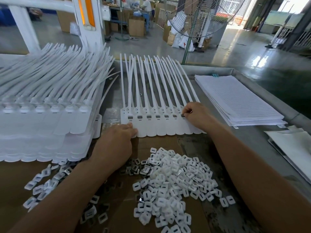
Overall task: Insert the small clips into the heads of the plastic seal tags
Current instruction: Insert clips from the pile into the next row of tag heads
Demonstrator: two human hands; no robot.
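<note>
A joined strip of white plastic seal tags (161, 126) lies in the middle of the table, long tails pointing away. Several of its heads hold dark metal clips (149, 117). My right hand (196, 115) pinches a small clip at the head near the strip's right end. Resting on the strip's lower left corner, my left hand (117, 143) presses it down with its fingers. In front of me lies a heap of white square clips (173, 184), with darker metal ones scattered at its left edge.
A tall stack of tag strips (45, 118) fills the left side. A pile of lined paper sheets (239, 100) lies at the right, white bags (296, 148) nearer. Brown cardboard (159, 142) covers the near table. A standing fan (196, 19) is behind the table.
</note>
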